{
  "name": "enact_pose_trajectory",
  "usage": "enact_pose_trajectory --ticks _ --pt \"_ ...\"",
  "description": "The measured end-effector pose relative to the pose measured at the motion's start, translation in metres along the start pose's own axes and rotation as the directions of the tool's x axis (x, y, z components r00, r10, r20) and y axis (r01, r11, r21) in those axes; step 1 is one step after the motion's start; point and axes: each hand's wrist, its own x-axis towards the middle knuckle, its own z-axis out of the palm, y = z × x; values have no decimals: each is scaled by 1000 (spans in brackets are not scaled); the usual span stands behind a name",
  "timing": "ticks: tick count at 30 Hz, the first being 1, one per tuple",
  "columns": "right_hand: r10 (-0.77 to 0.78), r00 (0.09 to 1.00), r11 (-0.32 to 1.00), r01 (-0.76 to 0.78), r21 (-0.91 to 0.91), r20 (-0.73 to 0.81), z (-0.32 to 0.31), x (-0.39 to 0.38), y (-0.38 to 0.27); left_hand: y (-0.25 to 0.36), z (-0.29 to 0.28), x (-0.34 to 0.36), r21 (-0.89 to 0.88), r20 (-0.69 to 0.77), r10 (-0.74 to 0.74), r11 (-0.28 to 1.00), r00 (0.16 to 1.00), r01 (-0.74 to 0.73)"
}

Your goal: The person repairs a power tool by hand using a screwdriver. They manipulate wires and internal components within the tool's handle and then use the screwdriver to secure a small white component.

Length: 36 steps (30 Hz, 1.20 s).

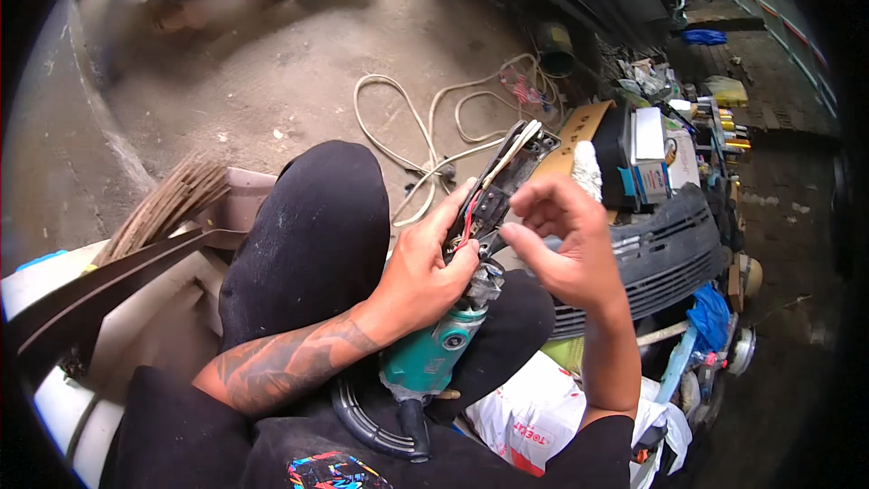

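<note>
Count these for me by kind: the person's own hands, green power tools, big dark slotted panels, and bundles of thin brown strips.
Hands: 2 (left hand, holding the tool; right hand, beside it)
Green power tool: 1
Big dark slotted panel: 1
Bundle of thin brown strips: 1
Total: 5

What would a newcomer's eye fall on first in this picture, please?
Probably the teal power tool at lower centre, its opened end, with red wires showing, gripped by the left hand. Next, the pale cord looping across the floor, then the dark slatted panel at right.
</note>
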Motion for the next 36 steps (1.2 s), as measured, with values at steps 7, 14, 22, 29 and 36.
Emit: enact_pose_trajectory --ticks 7,14,22,29,36 --pt "51 992 993 -63 97 117 -17 110 72 2 -65 0 -93 -232 -39 996 972 18" --pt "172 881 809 128 -574 440 147 296 215 21 -92 10 -152 -417 -106 987 903 46" --pt "51 798 878 251 -408 600 334 240 260 9 -92 36 51 -506 -74 992 860 116" --pt "50 874 899 172 -404 484 336 222 257 1 -100 39 21 -365 -132 988 921 150" --pt "320 943 887 -264 -379 95 101 253 284 -1 -89 37 150 -241 -148 971 959 188"
